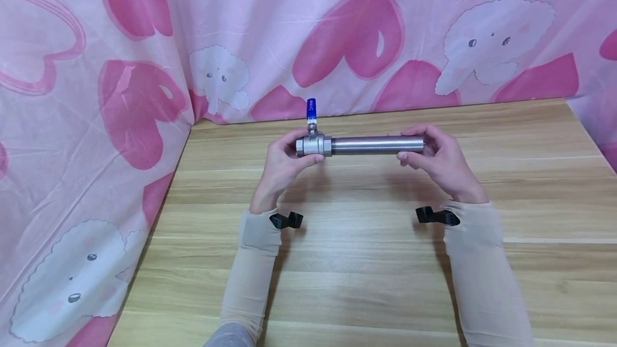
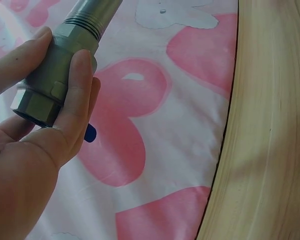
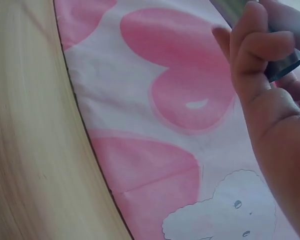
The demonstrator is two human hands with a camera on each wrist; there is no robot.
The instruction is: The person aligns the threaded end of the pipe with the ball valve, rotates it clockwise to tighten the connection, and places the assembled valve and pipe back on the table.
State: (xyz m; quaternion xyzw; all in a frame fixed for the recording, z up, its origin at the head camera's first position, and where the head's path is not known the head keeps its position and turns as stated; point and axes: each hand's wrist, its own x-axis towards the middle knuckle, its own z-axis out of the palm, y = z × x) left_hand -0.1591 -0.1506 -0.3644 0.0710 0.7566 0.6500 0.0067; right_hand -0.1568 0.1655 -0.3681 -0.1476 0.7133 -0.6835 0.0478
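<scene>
So, left hand point(image 1: 279, 169) has its fingers gripping a silver metal valve point(image 1: 314, 146) with a blue lever point(image 1: 311, 108), right hand point(image 1: 448, 162) holding the attached grey cylindrical metal pipe point(image 1: 366, 145), above the woodgrain counter point(image 1: 356, 277).

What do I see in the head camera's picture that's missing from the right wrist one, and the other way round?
Only the head view shows the left hand gripping the valve, with its blue handle pointing away from the person.

Only the right wrist view shows the dark end face of the metal pipe.

Both show the right hand holding that pipe, the wooden table and the pink heart-patterned cloth.
</scene>
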